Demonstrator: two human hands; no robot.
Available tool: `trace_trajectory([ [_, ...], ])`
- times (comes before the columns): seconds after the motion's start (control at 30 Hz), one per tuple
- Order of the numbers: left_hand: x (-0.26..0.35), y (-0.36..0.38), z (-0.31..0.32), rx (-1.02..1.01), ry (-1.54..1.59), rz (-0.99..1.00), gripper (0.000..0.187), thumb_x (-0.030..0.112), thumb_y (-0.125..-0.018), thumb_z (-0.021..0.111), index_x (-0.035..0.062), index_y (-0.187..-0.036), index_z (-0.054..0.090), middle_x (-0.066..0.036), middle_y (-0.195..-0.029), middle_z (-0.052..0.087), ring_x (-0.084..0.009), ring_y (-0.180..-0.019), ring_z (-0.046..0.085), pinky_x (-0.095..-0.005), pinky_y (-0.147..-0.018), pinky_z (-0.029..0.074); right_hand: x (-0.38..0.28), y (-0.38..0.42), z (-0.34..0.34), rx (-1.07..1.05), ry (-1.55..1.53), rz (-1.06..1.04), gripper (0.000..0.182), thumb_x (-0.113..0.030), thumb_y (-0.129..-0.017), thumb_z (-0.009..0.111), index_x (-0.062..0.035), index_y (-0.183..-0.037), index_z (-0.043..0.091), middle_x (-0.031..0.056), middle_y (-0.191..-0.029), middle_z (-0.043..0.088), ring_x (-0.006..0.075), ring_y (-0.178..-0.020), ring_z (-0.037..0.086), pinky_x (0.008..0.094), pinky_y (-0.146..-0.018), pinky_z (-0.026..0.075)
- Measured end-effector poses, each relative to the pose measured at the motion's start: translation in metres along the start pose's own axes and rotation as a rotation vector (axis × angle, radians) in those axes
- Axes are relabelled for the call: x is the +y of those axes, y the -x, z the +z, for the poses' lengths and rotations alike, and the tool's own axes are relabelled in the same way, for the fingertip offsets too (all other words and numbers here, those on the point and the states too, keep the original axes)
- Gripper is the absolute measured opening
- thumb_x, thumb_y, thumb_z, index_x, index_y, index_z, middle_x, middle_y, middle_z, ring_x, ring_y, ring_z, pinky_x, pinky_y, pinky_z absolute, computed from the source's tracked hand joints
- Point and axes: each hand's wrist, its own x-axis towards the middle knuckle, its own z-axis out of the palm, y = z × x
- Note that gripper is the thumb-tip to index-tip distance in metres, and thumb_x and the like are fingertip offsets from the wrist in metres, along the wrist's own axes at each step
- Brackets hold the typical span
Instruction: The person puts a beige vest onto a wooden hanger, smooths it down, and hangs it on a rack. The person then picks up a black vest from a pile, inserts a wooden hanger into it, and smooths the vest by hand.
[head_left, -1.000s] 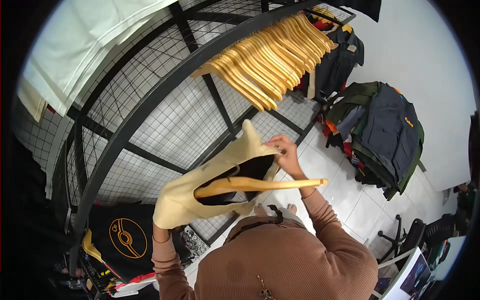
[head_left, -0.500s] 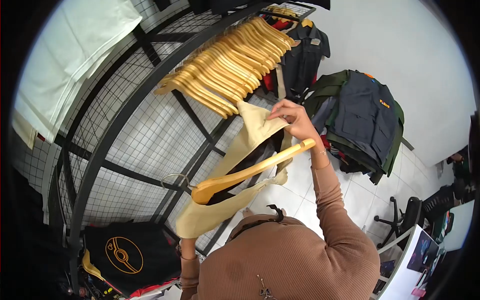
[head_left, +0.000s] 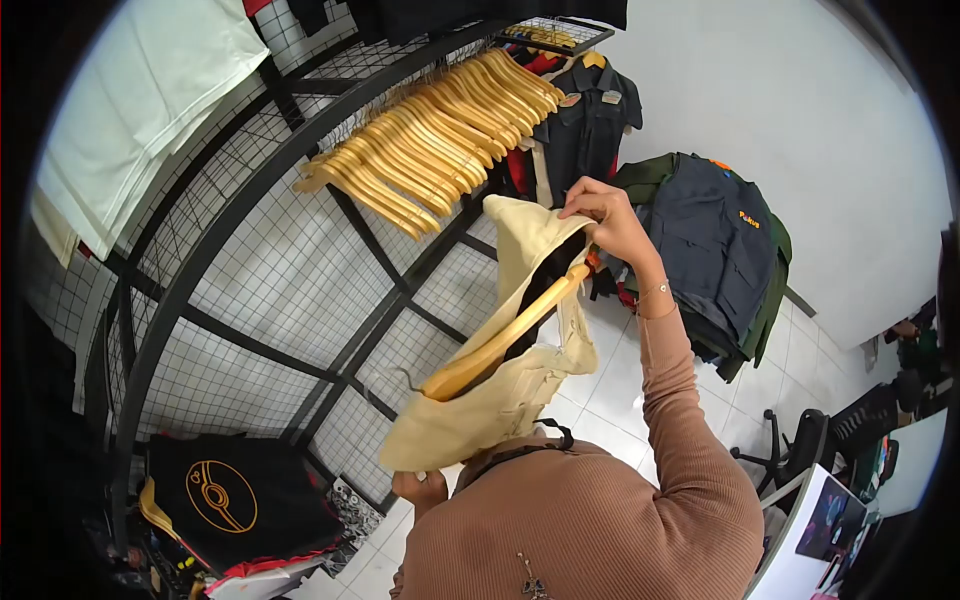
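Observation:
A cream garment (head_left: pixel 520 240) with a dark inside is held up in front of my chest. Its kind does not show clearly; loose threads or ties hang along its lower front. A wooden hanger (head_left: pixel 500 345) lies slanted in its opening, with the metal hook (head_left: pixel 405 378) sticking out at the left. At the upper right, my right hand (head_left: pixel 608 222) pinches the garment's edge, just above one hanger end. My left hand (head_left: pixel 420 488) is closed at the garment's lower left end, its fingers partly hidden.
Many bare wooden hangers (head_left: pixel 430 140) hang from a black metal rack (head_left: pixel 190 262). Beyond are a dark shirt (head_left: pixel 590 115) and piled jackets (head_left: pixel 715 250). A black folded garment (head_left: pixel 235 500) lies lower left; an office chair (head_left: pixel 800 440) and desk (head_left: pixel 795 560) stand right.
The hanger has gone deeper into the garment, its right end now at the opening's edge below my right hand. My left hand has come further into view under the garment.

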Motion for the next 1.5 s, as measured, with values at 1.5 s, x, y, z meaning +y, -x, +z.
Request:
trace_trajectory([
  [1.5,0.015,-0.048,-0.053,-0.044,-0.036,-0.134,0.027,0.006,-0.068,0.072,-0.0046,-0.092,0.066,-0.012,-0.087,0.069,-0.0211,-0.08,0.067,-0.03,-0.074,0.05,-0.111,0.022,0.13,-0.424,-0.349,-0.493,0.023,-0.017,-0.077,0.07,0.0015,-0.088,0.06,0.0106,-0.087,0.057,0.0266,-0.074,0.056,0.0312,-0.063,0.045],
])
